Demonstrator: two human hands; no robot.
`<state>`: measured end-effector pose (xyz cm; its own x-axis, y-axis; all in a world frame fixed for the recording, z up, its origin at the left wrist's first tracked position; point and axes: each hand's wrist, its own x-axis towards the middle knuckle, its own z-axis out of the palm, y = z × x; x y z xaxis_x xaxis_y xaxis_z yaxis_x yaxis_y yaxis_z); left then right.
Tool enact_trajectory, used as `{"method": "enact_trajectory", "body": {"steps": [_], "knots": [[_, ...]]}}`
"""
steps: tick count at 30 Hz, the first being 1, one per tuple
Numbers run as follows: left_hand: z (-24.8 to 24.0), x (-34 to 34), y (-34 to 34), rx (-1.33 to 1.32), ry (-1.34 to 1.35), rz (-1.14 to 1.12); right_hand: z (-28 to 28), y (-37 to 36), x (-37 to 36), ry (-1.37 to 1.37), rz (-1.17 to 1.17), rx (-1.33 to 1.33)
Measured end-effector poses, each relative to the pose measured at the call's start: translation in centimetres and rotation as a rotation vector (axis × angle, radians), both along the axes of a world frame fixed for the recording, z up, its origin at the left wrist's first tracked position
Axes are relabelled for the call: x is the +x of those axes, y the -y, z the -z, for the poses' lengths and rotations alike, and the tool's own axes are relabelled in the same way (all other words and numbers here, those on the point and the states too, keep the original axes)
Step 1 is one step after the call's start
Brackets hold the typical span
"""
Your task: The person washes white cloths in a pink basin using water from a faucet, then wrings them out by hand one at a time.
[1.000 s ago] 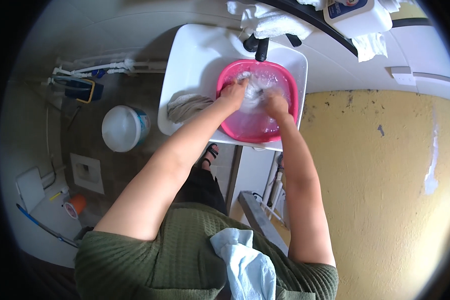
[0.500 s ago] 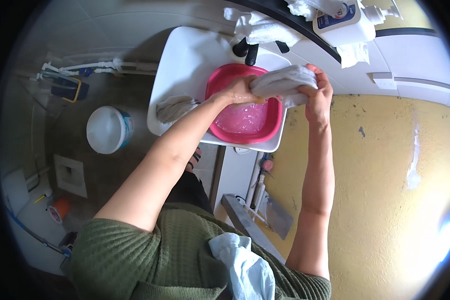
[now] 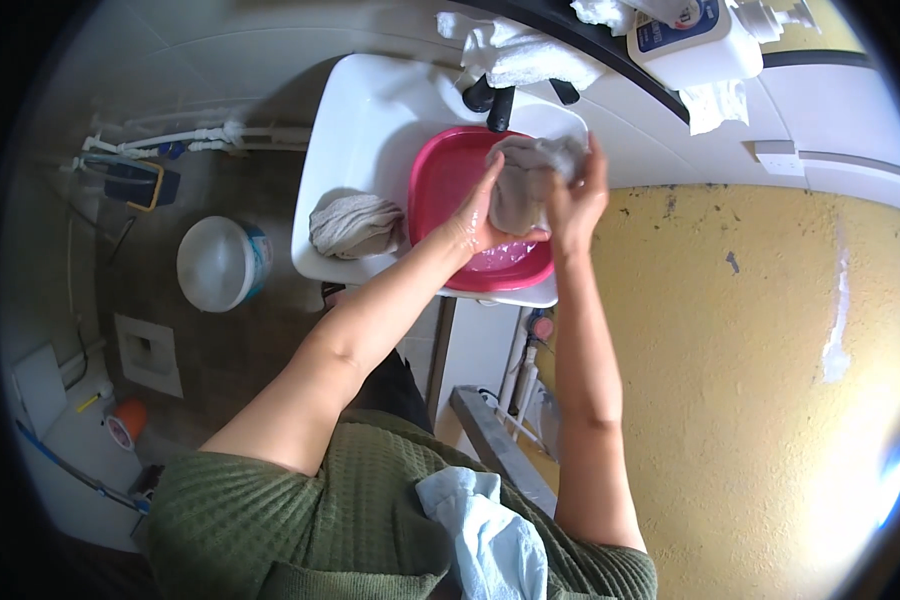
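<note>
Above a pink basin [image 3: 432, 178] of sudsy water, a wet grey cloth [image 3: 522, 185] hangs bunched between my hands. My left hand [image 3: 478, 212] cups its left side, thumb up along the cloth and fingers beneath. At the other side my right hand [image 3: 576, 208] grips the cloth, its fingers partly blurred and partly hidden. The basin sits in a white sink [image 3: 355, 110]. A second bunched grey cloth [image 3: 355, 226] lies at the sink's left front corner, beside the basin.
Black taps [image 3: 501, 108] rise behind the basin, with a white cloth [image 3: 530, 55] above. A white pump bottle [image 3: 705, 48] stands on a black-edged shelf. A white bucket [image 3: 216, 264] is on the floor at left. The yellow wall [image 3: 690, 300] bounds the right.
My right hand has come left and slightly lower, closer to my left hand. The cloth, stretched sideways before, is now bunched and lower over the basin.
</note>
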<state>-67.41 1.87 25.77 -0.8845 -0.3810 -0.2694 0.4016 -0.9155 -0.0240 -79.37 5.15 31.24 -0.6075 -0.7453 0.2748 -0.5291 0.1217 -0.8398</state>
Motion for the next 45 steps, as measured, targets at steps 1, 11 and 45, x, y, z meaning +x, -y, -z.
{"method": "enact_trajectory", "body": {"steps": [1,11,45], "knots": [[-0.3,0.2,0.0,-0.018,0.033,-0.034,-2.3,-0.6,2.7,-0.195,0.038,0.445],[1.3,-0.4,0.8,-0.131,0.139,-0.027,-2.5,-7.5,0.4,0.506,-0.174,0.099],[0.5,-5.4,-0.4,-1.192,1.066,0.241,0.8,3.8,-2.3,-0.496,-0.235,0.678]]}}
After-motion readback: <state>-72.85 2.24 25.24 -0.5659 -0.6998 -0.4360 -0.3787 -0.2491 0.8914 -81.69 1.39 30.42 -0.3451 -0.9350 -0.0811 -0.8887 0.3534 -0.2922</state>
